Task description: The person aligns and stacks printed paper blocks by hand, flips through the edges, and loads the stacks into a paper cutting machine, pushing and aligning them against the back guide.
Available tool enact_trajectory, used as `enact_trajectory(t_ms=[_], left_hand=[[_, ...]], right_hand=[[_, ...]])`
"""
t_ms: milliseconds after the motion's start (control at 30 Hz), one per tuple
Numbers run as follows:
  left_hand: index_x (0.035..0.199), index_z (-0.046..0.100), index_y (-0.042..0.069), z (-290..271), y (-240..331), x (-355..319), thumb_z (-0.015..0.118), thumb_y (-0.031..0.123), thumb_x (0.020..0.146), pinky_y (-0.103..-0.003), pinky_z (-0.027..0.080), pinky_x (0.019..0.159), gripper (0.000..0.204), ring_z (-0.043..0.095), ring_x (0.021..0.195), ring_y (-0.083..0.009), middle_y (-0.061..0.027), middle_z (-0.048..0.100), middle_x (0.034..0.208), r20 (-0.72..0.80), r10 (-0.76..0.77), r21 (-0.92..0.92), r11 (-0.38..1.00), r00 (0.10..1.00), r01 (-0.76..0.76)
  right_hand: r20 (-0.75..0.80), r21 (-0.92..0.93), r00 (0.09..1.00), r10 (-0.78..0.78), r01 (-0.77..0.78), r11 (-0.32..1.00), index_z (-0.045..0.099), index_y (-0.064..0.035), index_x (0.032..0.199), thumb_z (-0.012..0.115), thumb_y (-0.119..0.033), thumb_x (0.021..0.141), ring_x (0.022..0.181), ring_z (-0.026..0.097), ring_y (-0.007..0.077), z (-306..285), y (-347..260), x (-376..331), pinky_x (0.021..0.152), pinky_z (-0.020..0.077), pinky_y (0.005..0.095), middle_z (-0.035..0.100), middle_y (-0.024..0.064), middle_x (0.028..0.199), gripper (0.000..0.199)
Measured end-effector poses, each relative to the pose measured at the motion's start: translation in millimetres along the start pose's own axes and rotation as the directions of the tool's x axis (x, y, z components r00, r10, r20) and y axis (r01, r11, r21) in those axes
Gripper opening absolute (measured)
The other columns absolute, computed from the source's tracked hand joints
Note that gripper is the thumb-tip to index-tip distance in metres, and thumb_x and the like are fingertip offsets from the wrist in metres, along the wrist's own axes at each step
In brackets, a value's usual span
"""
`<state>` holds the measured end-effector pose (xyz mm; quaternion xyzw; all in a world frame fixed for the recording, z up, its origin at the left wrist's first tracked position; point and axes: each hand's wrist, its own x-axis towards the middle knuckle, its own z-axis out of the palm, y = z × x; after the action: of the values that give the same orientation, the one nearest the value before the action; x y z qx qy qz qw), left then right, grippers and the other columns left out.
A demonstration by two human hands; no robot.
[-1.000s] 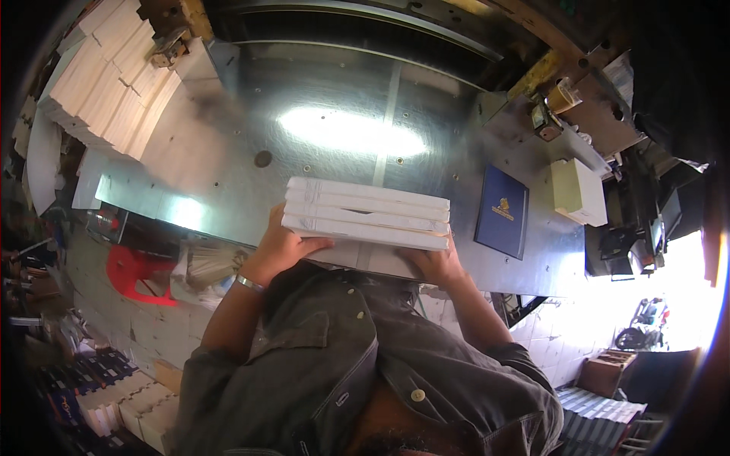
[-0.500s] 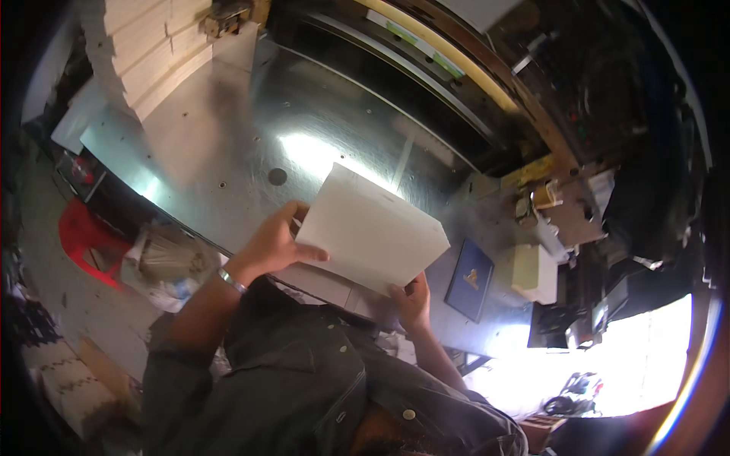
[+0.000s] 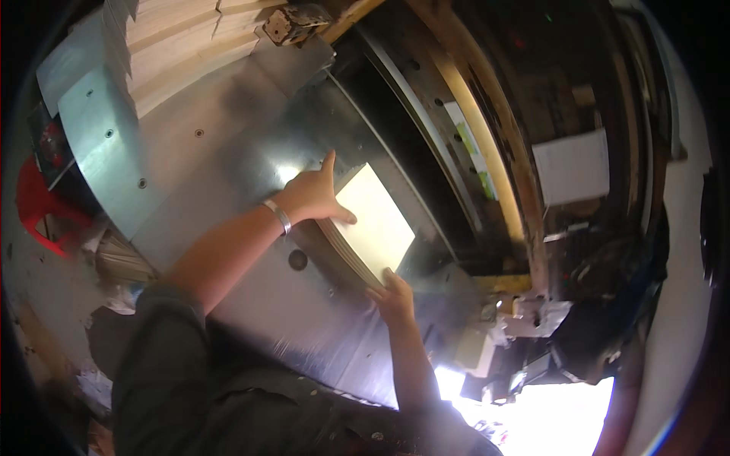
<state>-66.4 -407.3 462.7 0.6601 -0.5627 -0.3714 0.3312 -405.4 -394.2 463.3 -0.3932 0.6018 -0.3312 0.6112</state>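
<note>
A thick cream-coloured stack (image 3: 375,220) of what looks like paper blocks or booklets lies on the metal machine table, with several layers showing along its near left side. My left hand (image 3: 313,199) grips its left end, thumb on the top face and index finger stretched out past the far corner. At the near right corner my right hand (image 3: 394,296) holds the stack, thumb on top and the other fingers against the side. The undersides of both hands' fingers are partly hidden.
A dark slot of the machine with a metal bar (image 3: 395,76) runs beyond the stack. Tall pale paper stacks (image 3: 182,38) stand at the far left beside a rusty metal block (image 3: 293,26). A white sheet (image 3: 572,167) hangs at the right. A red chair (image 3: 42,205) is at the left.
Both hands have carried the stack away from my body, toward the machine's slot, and turned it. My view has turned too. The blue booklet at the right is out of sight.
</note>
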Motion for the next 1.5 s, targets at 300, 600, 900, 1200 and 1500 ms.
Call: enact_trajectory(t_ms=[300,600,900,1200,1500], left_hand=[[0.164,-0.003,-0.005,27.1,-25.6,117.9,0.08,0.038,0.09,-0.052,0.012,0.13,0.119,0.006,0.158,-0.0518,-0.0419,0.003,0.166,-0.625,-0.115,-0.461,0.853,0.772,-0.246],[0.158,0.007,-0.017,57.2,15.7,194.8,0.075,0.029,0.091,-0.045,0.021,0.127,0.106,0.023,0.155,-0.041,-0.0356,0.025,0.161,-0.529,-0.137,-0.743,0.552,0.838,-0.379],[0.154,-0.013,-0.02,8.0,26.0,214.0,0.079,0.039,0.089,-0.045,0.014,0.131,0.127,0.001,0.159,-0.0505,-0.0444,-0.009,0.165,-0.397,-0.114,-0.713,0.663,0.911,-0.228],[0.158,-0.016,-0.014,37.3,18.9,233.6,0.075,0.048,0.091,-0.047,0.004,0.131,0.128,-0.016,0.157,-0.0505,-0.0427,-0.016,0.165,-0.488,-0.017,-0.649,0.675,0.873,-0.35],[0.158,-0.018,-0.014,29.3,10.9,240.7,0.075,0.051,0.09,-0.051,-0.001,0.13,0.132,-0.025,0.155,-0.0489,-0.0433,-0.019,0.164,-0.406,0.046,-0.688,0.642,0.913,-0.339]], right_hand=[[0.044,-0.021,0.998,0.05,-0.049,0.999,0.06,-0.0043,0.131,0.063,-0.033,0.104,0.092,0.075,0.0253,78.8,-84.5,170.7,0.077,0.064,0.0361,0.075,0.0146,0.109,0.039],[0.138,0.01,0.99,-0.021,0.02,1.0,0.06,0.0053,0.125,0.074,-0.034,0.098,0.092,0.074,0.0335,131.3,-146.2,272.1,0.086,0.0662,0.0415,0.066,0.0248,0.11,0.05],[0.093,0.065,0.995,-0.021,0.015,0.998,0.067,-0.0025,0.118,0.079,-0.033,0.094,0.086,0.075,0.0281,134.6,-176.4,325.4,0.073,0.0666,0.0334,0.073,0.0167,0.101,0.041],[0.141,-0.006,0.989,-0.049,0.051,0.999,0.066,-0.009,0.123,0.056,-0.042,0.108,0.1,0.075,0.022,133.2,-165.3,328.8,0.082,0.0646,0.0335,0.074,0.0065,0.117,0.038],[0.141,-0.002,0.986,-0.087,0.088,0.996,0.062,-0.0075,0.134,0.053,-0.048,0.109,0.115,0.07,0.0229,124.5,-163.0,337.3,0.095,0.0612,0.036,0.07,0.0072,0.131,0.048]])
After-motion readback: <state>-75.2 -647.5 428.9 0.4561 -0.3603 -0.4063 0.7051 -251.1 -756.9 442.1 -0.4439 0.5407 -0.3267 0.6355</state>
